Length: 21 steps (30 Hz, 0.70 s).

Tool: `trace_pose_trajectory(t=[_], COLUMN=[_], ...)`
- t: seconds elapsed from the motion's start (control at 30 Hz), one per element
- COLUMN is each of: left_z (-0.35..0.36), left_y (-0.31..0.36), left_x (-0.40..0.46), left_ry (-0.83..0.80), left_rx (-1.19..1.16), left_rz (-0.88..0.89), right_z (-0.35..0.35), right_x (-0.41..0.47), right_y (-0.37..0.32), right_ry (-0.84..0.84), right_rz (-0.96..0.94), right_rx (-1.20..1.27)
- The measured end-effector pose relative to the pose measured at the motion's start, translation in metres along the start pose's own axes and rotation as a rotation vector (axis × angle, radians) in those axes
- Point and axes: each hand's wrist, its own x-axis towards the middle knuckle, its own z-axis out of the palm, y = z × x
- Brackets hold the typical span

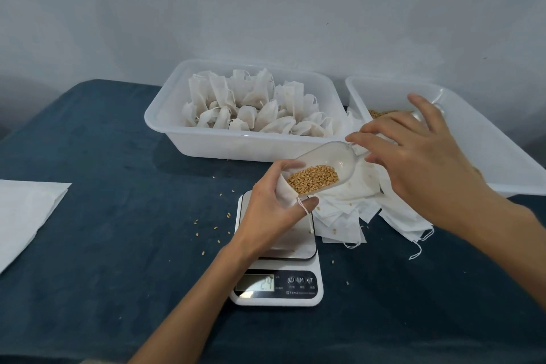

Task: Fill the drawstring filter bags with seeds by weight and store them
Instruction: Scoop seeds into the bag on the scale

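The left hand (270, 210) is holding an open bag (286, 190) over the scale (276, 248) while the right hand (419, 154) is pinching the scoop (322, 165), tipping seeds (313, 177) down-left into its mouth.

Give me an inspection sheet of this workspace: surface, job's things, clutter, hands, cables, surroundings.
Surface: table under a dark blue cloth.
Job's things: clear scoop holding seeds, tipped at the mouth of a small white bag; scale below, display lit; left tub full of filled bags; right tub with some seeds; pile of empty bags beside the scale.
Clutter: stray seeds on the cloth; white sheet at the left edge.
Hands: left hand grips the bag; right hand holds the scoop's handle.
Cables: nothing seen.
Surroundings: plain pale wall behind.
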Motion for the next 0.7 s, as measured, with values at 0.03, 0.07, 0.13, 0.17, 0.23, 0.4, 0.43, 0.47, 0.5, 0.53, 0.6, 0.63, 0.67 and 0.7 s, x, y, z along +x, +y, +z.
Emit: trace_pose_trajectory(t=[0.03,0.07,0.13,0.17,0.23,0.4,0.43,0.47,0.5,0.53,0.6,0.63,0.67,0.7], left_z=[0.001,0.002,0.004,0.005,0.009,0.02,0.021,0.02,0.019,0.017,0.013,0.011,0.009,0.008], left_y=[0.0,-0.001,-0.002,-0.001,0.0,0.005,0.005,0.005,0.005,0.004,0.002,0.002,0.001,0.001], left_x=[0.0,0.0,0.002,0.003,0.007,0.011,0.01,0.009,0.008,0.007,0.005,0.003,0.002,0.001], left_ry=[-0.002,0.0,0.008,0.012,0.021,0.024,0.024,0.025,0.029,0.034,0.041,0.042,0.043,0.043], left_rx=[0.003,0.006,0.007,0.0,-0.028,-0.11,-0.106,-0.099,-0.092,-0.091,-0.098,-0.099,-0.099,-0.1], left_rz=[0.004,0.007,0.01,0.011,0.017,0.03,0.035,0.04,0.04,0.036,0.024,0.021,0.02,0.019], right_z=[-0.001,-0.002,-0.006,-0.008,-0.014,-0.026,-0.026,-0.026,-0.025,-0.024,-0.022,-0.022,-0.022,-0.022], right_x=[0.0,0.001,0.002,0.003,0.005,0.007,0.006,0.006,0.006,0.006,0.008,0.009,0.01,0.011], right_y=[0.0,0.0,0.001,0.001,0.004,0.012,0.011,0.01,0.008,0.006,0.002,0.001,0.0,-0.001], right_ry=[-0.005,-0.009,-0.018,-0.022,-0.029,-0.025,-0.028,-0.034,-0.04,-0.045,-0.046,-0.043,-0.04,-0.039], right_rz=[-0.003,-0.004,-0.007,-0.009,-0.02,-0.039,-0.042,-0.044,-0.046,-0.049,-0.055,-0.059,-0.062,-0.063], right_rx=[-0.005,-0.01,-0.021,-0.028,-0.047,-0.083,-0.086,-0.086,-0.083,-0.079,-0.08,-0.08,-0.077,-0.072])
